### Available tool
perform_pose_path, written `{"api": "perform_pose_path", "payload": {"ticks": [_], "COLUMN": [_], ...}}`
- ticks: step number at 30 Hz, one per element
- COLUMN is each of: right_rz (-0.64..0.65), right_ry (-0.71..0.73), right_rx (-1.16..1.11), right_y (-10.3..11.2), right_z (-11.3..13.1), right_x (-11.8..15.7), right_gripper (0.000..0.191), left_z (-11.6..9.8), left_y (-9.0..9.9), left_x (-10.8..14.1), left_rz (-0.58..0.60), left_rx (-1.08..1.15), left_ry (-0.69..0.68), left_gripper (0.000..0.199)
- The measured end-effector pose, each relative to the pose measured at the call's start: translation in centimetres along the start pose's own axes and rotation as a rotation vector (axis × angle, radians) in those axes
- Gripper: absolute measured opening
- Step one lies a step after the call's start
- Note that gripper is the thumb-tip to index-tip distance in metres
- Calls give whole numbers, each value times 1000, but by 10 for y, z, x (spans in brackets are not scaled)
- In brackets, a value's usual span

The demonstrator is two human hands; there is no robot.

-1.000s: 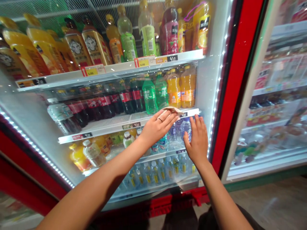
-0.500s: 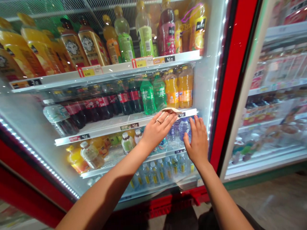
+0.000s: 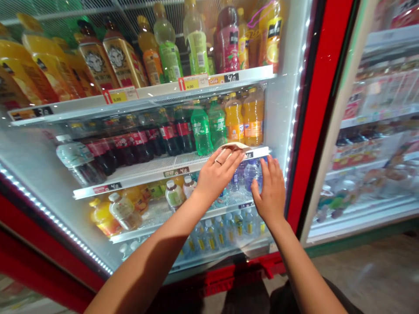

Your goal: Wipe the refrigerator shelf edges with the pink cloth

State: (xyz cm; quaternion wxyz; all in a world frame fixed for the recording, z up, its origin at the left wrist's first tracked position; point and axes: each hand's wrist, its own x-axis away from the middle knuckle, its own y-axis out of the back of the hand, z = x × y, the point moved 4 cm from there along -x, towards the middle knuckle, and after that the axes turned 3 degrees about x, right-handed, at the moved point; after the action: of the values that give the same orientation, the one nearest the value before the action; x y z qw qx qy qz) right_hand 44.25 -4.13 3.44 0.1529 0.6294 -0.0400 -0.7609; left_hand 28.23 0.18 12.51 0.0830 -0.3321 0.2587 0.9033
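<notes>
Your pale cloth (image 3: pixel 235 145) is a bit R of frame centre, under the fingers of your L hand (image 3: pixel 218 172); only its upper rim shows, a low arch running approx. L to R just past the knuckles and dipping at the R end. So the cloth lies to the upper R of your L wrist, its visible long side slanting across your fingers, which point upper R. L is the nearer hand, in contact; your R hand (image 3: pixel 271 189) is apart, lower and further R. L grip: fingers nearly straight, close tog., laid over the cloth and holding it; thumb's hidden, so can't tell if it pinches. R grip: nothing in it, fingers up, thumb spread toward frame centre; can't tell if the palm touches anything. In frame, the cloth overlaps the R part of the middle shelf edge (image 3: pixel 260 152), w/ green bottles (image 3: pixel 200 131) just above L and orange bottles (image 3: pixel 253 120) above R; depth btwn cloth & shelf unclear. Blue-tinted bottles (image 3: pixel 251 174) show btwn your hands. Further out, far R of centre, stands the red frame (image 3: pixel 322 109).
</notes>
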Motion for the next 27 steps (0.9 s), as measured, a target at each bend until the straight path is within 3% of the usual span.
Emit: {"api": "perform_pose_path", "payload": {"ticks": [4,7,10,14,19,23,27], "right_rz": [-14,-15,-21,-18,-7,-30,-44], "right_ry": [-9,-10,-15,-29,-68,-86,-85], "right_rx": [-1,2,14,37,44,44,41], "right_y": [2,0,0,5,10,9,10], "right_z": [-2,-3,-4,-9,-19,-25,-28], "right_x": [0,1,1,0,0,1,1], "right_gripper": [82,82,81,80,81,80,79], "left_z": [8,-2,-17,-20,-3,-14,-36], "left_y": [6,-1,-10,-13,-7,-14,-25], "left_x": [-6,-26,-39,-25,-10,-36,-55], "left_rz": [-28,-3,21,33,5,7,50], "left_rx": [-11,9,37,89,120,121,115], "left_ry": [118,142,78,19,86,96,3], "left_gripper": [58,57,54,60,76,70,64]}}
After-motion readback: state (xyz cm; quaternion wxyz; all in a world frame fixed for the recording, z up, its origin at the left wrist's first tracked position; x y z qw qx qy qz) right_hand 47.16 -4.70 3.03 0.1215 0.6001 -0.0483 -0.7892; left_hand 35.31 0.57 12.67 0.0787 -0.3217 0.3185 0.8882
